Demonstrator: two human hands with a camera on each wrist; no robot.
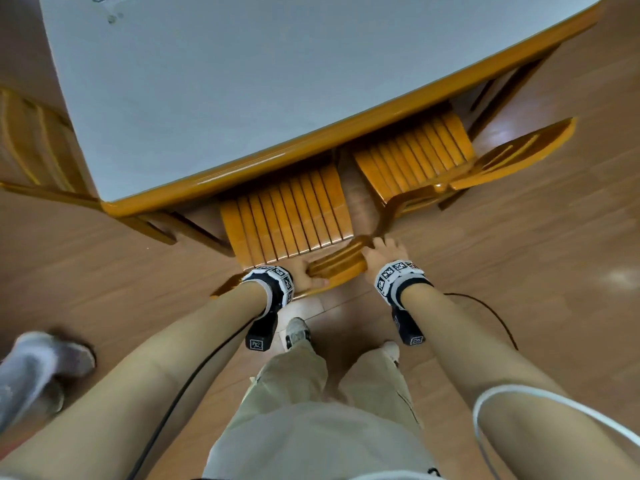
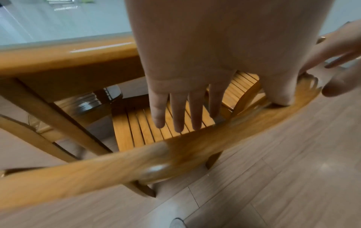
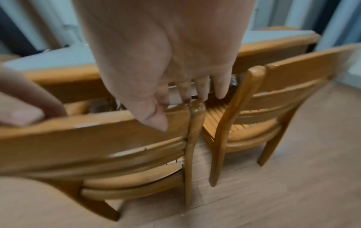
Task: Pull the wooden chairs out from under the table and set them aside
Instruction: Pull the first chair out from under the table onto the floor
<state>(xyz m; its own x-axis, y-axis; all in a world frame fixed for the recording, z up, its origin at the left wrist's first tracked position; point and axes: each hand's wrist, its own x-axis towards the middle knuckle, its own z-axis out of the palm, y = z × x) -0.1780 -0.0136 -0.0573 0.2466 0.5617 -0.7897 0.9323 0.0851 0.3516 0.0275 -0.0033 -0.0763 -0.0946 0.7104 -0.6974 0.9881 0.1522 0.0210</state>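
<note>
An orange wooden chair with a slatted seat stands partly under the near edge of the grey-topped table. My left hand holds its top back rail, with the fingers hanging on the seat side and the thumb on the rail. My right hand grips the same rail at its right post, fingers over the far side and thumb on the near face of the rail. A second matching chair stands to the right, seat half under the table.
A third wooden chair sits at the table's left side. Another person's foot is on the floor at lower left. My own feet stand just behind the held chair. A black cable trails from my right wrist. Small items lie at the table's far corner.
</note>
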